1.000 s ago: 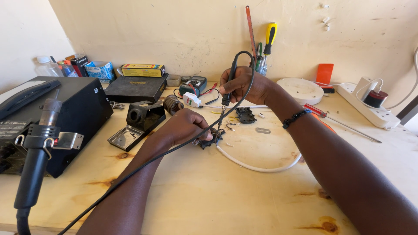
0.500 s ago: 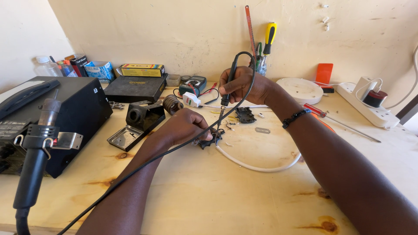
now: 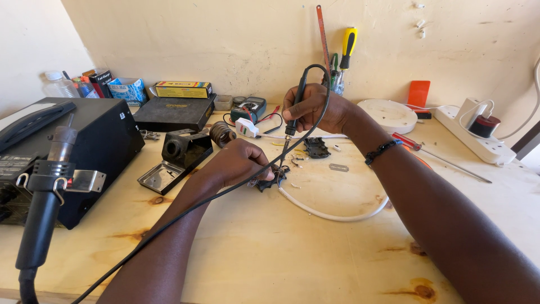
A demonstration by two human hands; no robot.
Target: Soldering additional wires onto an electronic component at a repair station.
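black soldering iron (image 3: 296, 107) sits clamped in the right hand (image 3: 315, 110), tip above a small part (image 3: 269, 181) the left hand (image 3: 239, 163) pinches.

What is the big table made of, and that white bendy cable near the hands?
The pale tabletop looks like bare, unpainted wood or plywood: grain lines and brown knots show. The white curved cable seems plastic- or rubber-coated: smooth, matte, and it bends in a loop.

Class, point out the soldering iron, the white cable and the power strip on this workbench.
Soldering iron (image 3: 296, 107), head view, on its black handle.
White cable (image 3: 332, 214), head view, on the bottom of its curve.
Power strip (image 3: 475, 138), head view, on its white top face.
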